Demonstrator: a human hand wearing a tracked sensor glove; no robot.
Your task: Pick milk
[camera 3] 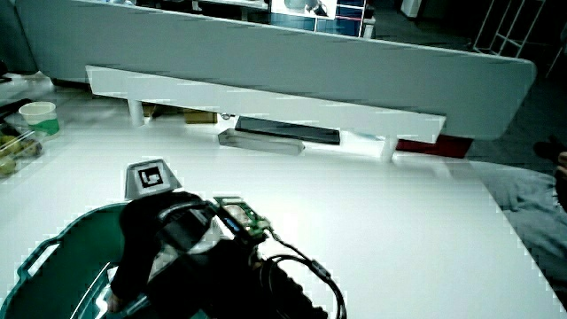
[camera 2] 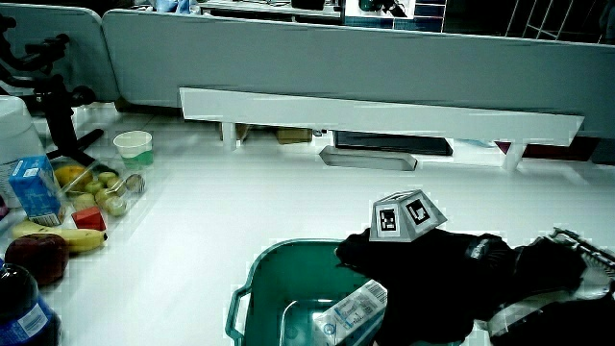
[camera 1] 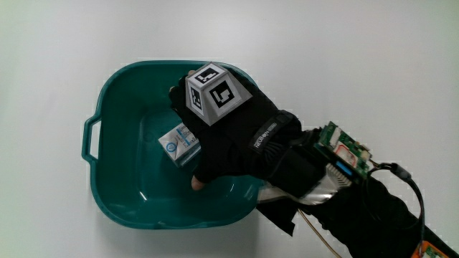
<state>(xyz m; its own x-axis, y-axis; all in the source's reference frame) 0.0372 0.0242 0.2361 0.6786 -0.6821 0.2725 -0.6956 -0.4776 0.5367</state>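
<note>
A small blue and white milk carton (camera 1: 178, 143) lies inside a teal plastic basin (camera 1: 115, 100). The gloved hand (camera 1: 233, 132) reaches into the basin, with its fingers curled around the carton. The patterned cube (camera 1: 213, 93) sits on the hand's back. In a side view the milk carton (camera 2: 352, 309) shows under the hand (camera 2: 432, 264), tilted, within the basin (camera 2: 252, 288). In a side view the hand (camera 3: 159, 232) covers the carton inside the basin (camera 3: 53, 248).
In a side view a heap of fruit (camera 2: 86, 192), a banana (camera 2: 58, 235), a blue carton (camera 2: 36, 189), a bottle (camera 2: 24, 308) and a pale green cup (camera 2: 135, 149) stand at the table's edge. A low white shelf (camera 2: 384, 115) runs along the partition.
</note>
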